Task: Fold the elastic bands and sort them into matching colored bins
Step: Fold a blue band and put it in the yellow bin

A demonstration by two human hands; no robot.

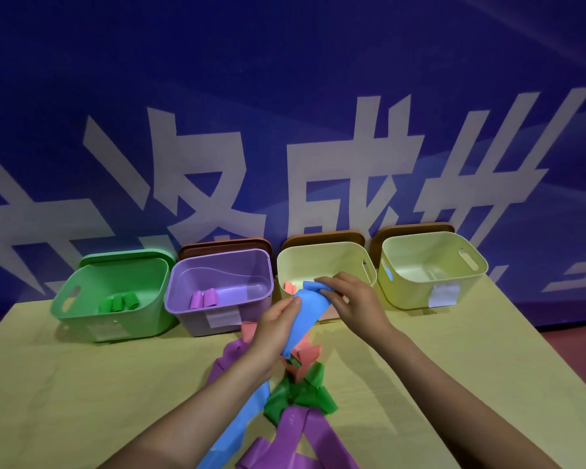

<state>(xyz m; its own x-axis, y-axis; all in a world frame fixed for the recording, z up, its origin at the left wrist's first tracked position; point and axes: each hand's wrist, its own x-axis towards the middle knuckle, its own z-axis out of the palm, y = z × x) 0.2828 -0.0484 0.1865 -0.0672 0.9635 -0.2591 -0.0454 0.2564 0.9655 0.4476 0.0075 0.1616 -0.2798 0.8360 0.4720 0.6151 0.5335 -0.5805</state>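
A blue elastic band [307, 316] is held up over the table in front of the bins. My left hand [274, 330] grips its middle, and my right hand [351, 299] pinches its folded top end. Its long tail [241, 424] trails down toward the near edge. Beneath lies a pile of loose bands: purple [305, 434], green [305, 394] and pink [301, 357]. Four bins stand in a row: green [82, 309] with green rolls, purple [183, 309] with purple rolls, a yellow bin [322, 255] with a pink roll [289, 287], and another yellow bin [406, 292].
The bins stand at the far edge of a yellow-green table [82, 384], against a blue banner with large white characters. Brown lids lean behind three bins, a green lid behind the green one. White labels are stuck on the bin fronts.
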